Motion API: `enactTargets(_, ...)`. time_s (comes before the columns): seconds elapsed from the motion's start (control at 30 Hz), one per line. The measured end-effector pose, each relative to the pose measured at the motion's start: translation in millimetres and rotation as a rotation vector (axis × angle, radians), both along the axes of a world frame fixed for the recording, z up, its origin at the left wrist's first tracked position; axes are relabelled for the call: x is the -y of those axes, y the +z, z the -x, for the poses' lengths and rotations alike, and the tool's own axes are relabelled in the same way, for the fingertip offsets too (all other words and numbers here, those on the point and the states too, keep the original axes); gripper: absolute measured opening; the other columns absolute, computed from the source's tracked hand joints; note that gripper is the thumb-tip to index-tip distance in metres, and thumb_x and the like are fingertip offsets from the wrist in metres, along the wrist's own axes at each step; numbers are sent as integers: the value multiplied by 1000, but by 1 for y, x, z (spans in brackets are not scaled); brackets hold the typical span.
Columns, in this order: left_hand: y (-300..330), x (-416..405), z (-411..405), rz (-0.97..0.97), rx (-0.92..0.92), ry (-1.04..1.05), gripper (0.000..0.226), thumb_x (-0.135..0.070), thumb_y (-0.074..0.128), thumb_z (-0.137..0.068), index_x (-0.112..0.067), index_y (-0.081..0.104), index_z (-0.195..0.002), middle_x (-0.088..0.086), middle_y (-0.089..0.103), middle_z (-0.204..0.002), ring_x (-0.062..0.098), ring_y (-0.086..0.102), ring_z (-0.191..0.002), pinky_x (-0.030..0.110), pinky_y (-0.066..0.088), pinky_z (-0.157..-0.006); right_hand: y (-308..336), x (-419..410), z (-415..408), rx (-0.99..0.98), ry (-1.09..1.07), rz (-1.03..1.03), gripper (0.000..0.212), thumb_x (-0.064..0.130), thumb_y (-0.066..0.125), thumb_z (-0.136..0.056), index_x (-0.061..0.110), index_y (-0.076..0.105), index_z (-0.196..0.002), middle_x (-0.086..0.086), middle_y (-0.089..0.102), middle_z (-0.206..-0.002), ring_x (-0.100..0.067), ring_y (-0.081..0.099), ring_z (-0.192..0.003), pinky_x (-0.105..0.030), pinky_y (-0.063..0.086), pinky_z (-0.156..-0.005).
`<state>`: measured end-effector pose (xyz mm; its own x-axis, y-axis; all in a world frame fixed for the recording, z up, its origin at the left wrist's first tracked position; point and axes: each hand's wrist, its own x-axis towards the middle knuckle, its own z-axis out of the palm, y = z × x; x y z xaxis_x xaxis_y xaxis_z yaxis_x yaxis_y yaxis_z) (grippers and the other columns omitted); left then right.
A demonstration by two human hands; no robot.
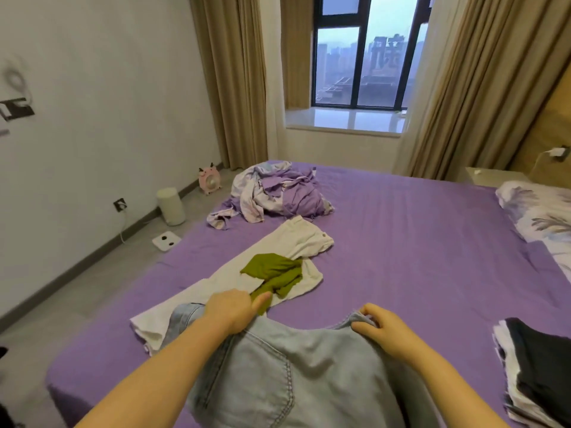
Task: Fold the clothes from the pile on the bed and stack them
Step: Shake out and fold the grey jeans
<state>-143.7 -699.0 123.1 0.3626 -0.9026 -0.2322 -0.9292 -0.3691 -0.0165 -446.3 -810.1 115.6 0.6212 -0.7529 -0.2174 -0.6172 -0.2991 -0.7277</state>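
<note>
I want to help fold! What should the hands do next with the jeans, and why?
Probably lay the jeans flat on the bed and smooth them. The left hand and right hand each grip the top edge, and the cloth hangs bunched, not folded.

pink fan (209,180) and white scale (166,240) on floor.

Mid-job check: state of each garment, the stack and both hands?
jeans: held at top edge by both hands
left hand: grips jeans
right hand: pinches jeans
white trousers: spread, unfolded
green garment: crumpled on trousers
stack: folded
</note>
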Motion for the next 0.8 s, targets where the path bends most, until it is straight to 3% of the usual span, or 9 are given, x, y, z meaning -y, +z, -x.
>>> enactTargets(0.17,-75,-16,-24,-33,1,25,79,-71,12,-89,-16,69,-95,9,70,-103,27,64,-96,33,46,-80,-93,-4,-46,-86,5,-121,9,21,56,-95,16,56,-87,1,58,-79,-9,49,-70,-22,37,-63)
enactTargets(0.27,-120,-21,-45,-96,7,27,83,-72,8,-87,-14,67,-86,10,69,-95,27,64,-90,33,45,-73,-133,-4,-73,-70,-65,-144,6,17,51,-97,16,57,-95,3,62,-87,-14,55,-81,-15,39,-65)
enactTargets(0.4,-162,-18,-82,-189,-25,14,69,-63,17,-96,-14,64,-110,9,66,-93,27,64,-93,36,47,-75,-170,4,-107,-109,-108,-140,8,26,51,-98,21,54,-92,3,61,-85,-19,58,-82,-29,41,-69)
enactTargets(0.5,-186,-5,-116,-256,-31,-59,78,-65,6,-93,-15,63,-113,10,65,-86,29,64,-88,38,49,-74,-199,15,-131,-224,-63,-109,22,37,46,-99,28,42,-79,10,54,-73,-18,54,-74,-33,39,-67)
enactTargets(0.57,-199,5,-138,-328,-42,-115,61,-57,13,-99,-24,62,-118,6,57,-75,30,64,-89,42,50,-78,-214,23,-145,-300,10,-108,24,41,43,-99,29,41,-78,12,53,-73,-15,53,-74,-32,41,-66)
enactTargets(0.63,-211,16,-160,-463,-72,-122,56,-55,16,-101,-27,54,-129,9,61,-93,30,61,-98,40,47,-82,-227,32,-160,-312,59,-190,22,41,44,-99,29,47,-80,12,56,-76,-14,55,-77,-28,42,-67)
enactTargets(0.7,-221,31,-184,-593,-110,-73,67,-61,11,-97,-21,47,-137,15,59,-122,29,58,-109,38,43,-87,-235,43,-180,-281,67,-264,22,39,48,-98,25,52,-81,7,58,-77,-13,54,-74,-24,41,-66)
enactTargets(0.8,-238,56,-218,-524,-59,-13,79,-68,9,-92,-14,61,-118,12,63,-118,28,60,-105,36,44,-84,-247,60,-216,-248,24,-236,18,34,49,-98,26,55,-83,3,63,-82,-14,56,-77,-29,44,-70)
